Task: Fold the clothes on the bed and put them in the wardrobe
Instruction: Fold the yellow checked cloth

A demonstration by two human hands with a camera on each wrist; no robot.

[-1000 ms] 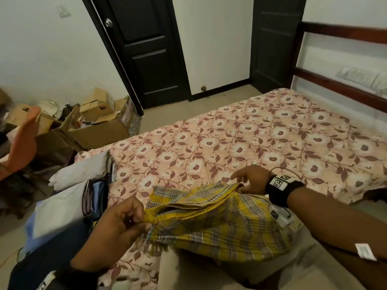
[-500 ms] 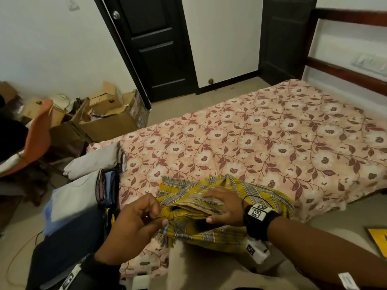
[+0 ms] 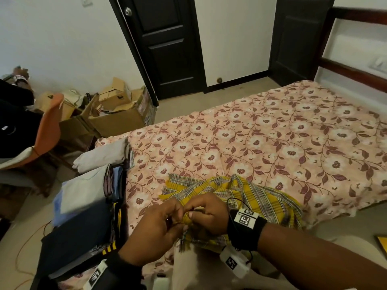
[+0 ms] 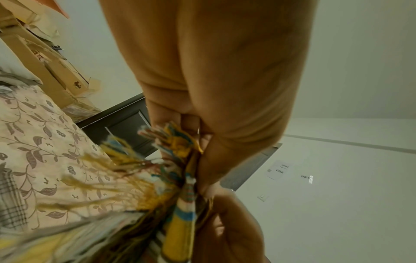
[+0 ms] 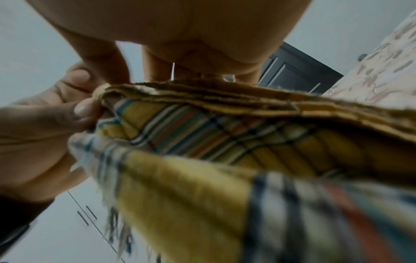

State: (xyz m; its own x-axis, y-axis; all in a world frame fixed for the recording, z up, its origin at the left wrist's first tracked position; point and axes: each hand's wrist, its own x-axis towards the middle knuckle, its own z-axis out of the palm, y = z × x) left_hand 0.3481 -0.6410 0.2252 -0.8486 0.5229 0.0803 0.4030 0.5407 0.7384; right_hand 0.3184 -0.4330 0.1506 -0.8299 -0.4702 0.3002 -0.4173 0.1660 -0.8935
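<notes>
1. I am looking down at the near edge of the bed [image 3: 272,130], which is carrying a floral sheet.
2. The cloth [image 3: 257,195], yellow plaid with a fringe, is lying bunched on that edge; its near corner is being lifted off the sheet.
3. My left hand [image 3: 155,229] is pinching the gathered corner: the fingers [image 4: 202,167] are curling tight onto the fringed end, thumb pressing from the side.
4. My right hand [image 3: 207,214] is meeting the left at the same corner. Its fingers [image 5: 155,65] are bending down over the stacked cloth edges and nipping them; the layers are showing as several aligned edges in the right wrist view.
5. The two hands are touching each other at the grip.
6. A stack [image 3: 83,206] of folded clothes is sitting at the bed's left edge, just beside the cloth, apart from it.
7. Boxes [image 3: 113,120] and an orange chair [image 3: 48,126] are standing on the floor past the stack.
8. Two dark doors [image 3: 167,45] are standing in the far wall.
</notes>
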